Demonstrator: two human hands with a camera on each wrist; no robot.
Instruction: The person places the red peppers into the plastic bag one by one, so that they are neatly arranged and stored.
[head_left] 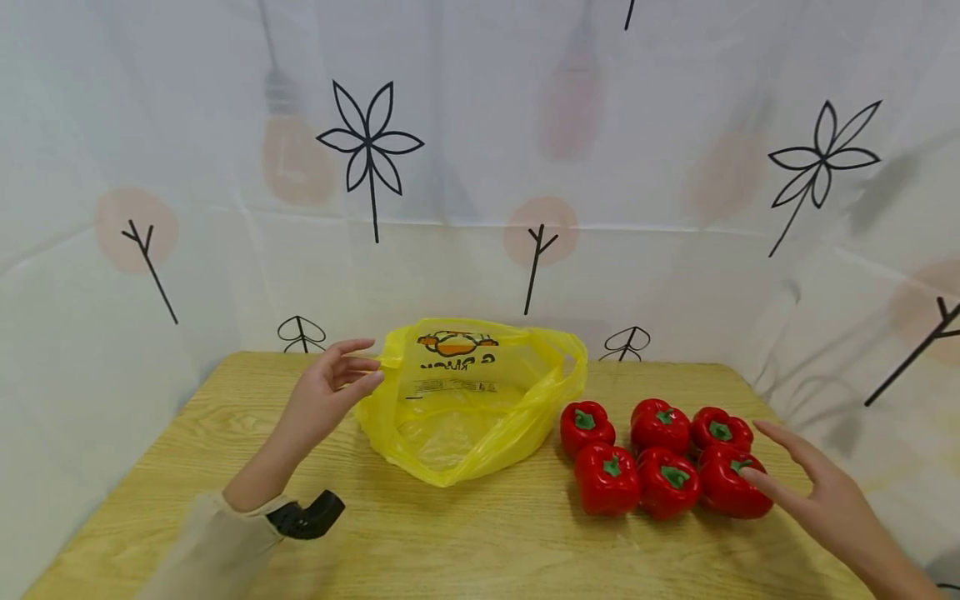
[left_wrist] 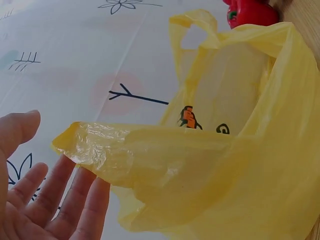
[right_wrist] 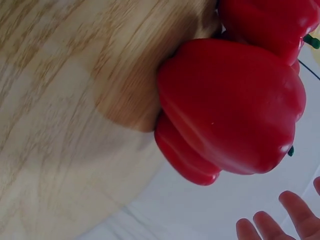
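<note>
A yellow plastic bag (head_left: 450, 446) stands on the table with its mouth spread wide. My left hand (head_left: 337, 379) is at the bag's left rim. In the left wrist view, the fingertips reach the folded yellow edge (left_wrist: 100, 140), while the thumb stays apart from it. Several red bell peppers (head_left: 609, 479) with green stems sit in two rows right of the bag. My right hand (head_left: 821, 492) is beside the front right bell pepper (head_left: 731, 487), thumb and fingers spread. In the right wrist view, fingers (right_wrist: 297, 210) appear apart from the nearest pepper (right_wrist: 230, 105).
The wooden table (head_left: 480, 542) carries the bag and the peppers. A white cloth (head_left: 465, 167) with drawn flowers and twigs hangs behind and at both sides. A black strap with a small device (head_left: 307, 515) is on the left wrist.
</note>
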